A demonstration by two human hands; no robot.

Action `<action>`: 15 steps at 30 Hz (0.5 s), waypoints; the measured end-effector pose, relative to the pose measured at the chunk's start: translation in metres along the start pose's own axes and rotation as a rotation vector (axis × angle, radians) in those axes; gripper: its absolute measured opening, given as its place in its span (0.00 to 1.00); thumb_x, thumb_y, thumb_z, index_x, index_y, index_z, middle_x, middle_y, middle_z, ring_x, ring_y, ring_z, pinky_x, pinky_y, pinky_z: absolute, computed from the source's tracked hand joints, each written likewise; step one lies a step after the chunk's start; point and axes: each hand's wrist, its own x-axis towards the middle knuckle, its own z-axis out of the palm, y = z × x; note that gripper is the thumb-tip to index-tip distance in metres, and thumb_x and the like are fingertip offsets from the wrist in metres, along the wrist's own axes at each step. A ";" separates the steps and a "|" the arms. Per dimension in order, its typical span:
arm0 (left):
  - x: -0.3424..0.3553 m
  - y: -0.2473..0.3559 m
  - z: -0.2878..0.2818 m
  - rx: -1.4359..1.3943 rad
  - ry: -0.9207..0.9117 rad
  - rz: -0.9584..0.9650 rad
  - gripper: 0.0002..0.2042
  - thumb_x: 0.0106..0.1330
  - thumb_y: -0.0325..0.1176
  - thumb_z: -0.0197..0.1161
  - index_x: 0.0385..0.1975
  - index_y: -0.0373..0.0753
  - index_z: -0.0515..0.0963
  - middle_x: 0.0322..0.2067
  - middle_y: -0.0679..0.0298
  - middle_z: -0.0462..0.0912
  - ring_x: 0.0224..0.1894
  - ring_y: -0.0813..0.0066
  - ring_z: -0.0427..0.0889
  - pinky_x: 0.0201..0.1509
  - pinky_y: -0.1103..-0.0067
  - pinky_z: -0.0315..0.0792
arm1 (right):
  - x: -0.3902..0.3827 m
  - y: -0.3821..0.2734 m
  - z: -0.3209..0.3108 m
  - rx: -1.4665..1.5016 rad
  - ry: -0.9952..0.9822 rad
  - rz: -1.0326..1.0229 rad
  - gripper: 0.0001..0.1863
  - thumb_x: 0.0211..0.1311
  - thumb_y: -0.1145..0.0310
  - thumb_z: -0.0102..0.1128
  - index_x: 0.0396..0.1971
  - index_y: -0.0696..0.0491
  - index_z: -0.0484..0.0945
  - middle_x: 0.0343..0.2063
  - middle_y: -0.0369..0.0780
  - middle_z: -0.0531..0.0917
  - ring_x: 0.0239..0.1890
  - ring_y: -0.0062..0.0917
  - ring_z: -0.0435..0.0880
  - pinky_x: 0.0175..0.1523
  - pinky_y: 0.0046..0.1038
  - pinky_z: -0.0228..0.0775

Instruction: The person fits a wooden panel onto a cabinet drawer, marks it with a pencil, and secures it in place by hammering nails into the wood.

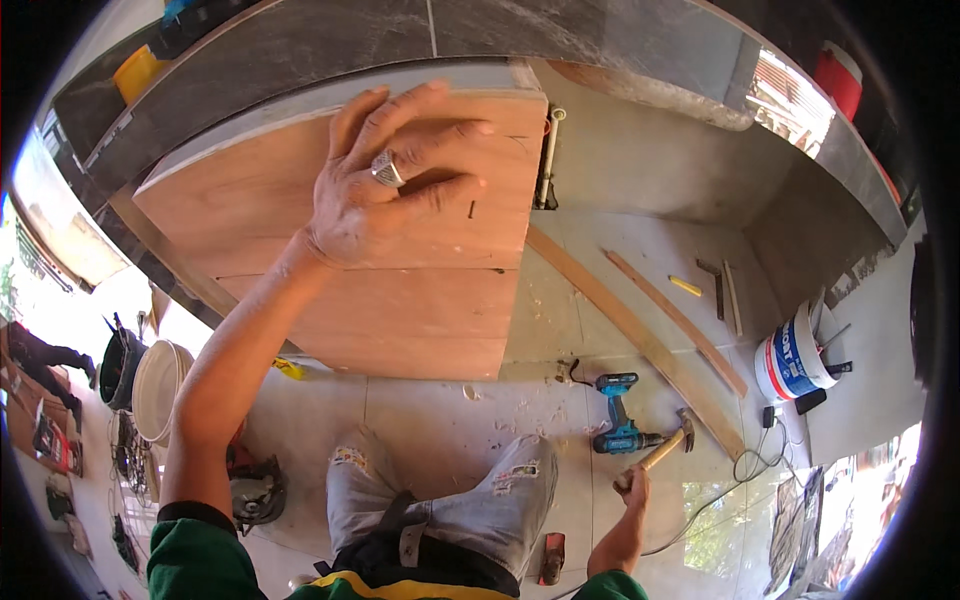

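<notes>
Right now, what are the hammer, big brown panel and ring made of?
Hammer: the handle looks wooden, tan and smooth; the dull greyish head is probably metal. Panel: seemingly bare wood, maybe plywood, from its faint grain. Ring: likely metal, silvery and shiny.

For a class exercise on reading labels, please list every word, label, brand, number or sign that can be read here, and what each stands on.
White bucket: large lettering on its blue label; I won't copy the wording.
Blue drill: any markings are too small to read.
Wooden panel by the left hand: a short dark mark; I cannot tell whether it is writing.
</notes>
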 end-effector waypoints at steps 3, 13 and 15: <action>0.004 0.000 0.002 -0.039 0.032 -0.032 0.09 0.54 0.38 0.70 0.36 0.55 0.86 0.50 0.81 0.82 0.62 0.69 0.70 0.62 0.62 0.64 | -0.052 -0.035 0.001 0.474 0.061 -0.284 0.09 0.56 0.66 0.62 0.28 0.52 0.71 0.21 0.34 0.70 0.32 0.26 0.79 0.32 0.22 0.80; -0.001 -0.008 0.008 -0.112 0.052 -0.019 0.10 0.56 0.39 0.67 0.39 0.57 0.86 0.53 0.81 0.81 0.63 0.65 0.70 0.64 0.60 0.62 | -0.277 0.004 0.134 0.044 -0.153 -0.721 0.14 0.60 0.71 0.63 0.42 0.57 0.70 0.25 0.38 0.77 0.20 0.26 0.77 0.24 0.29 0.72; 0.001 -0.007 0.007 -0.132 0.044 -0.016 0.10 0.57 0.39 0.66 0.39 0.56 0.86 0.54 0.82 0.80 0.63 0.65 0.69 0.65 0.60 0.62 | -0.284 -0.025 0.174 -0.053 -0.323 -0.791 0.12 0.62 0.68 0.63 0.38 0.55 0.69 0.23 0.38 0.76 0.18 0.24 0.75 0.22 0.29 0.71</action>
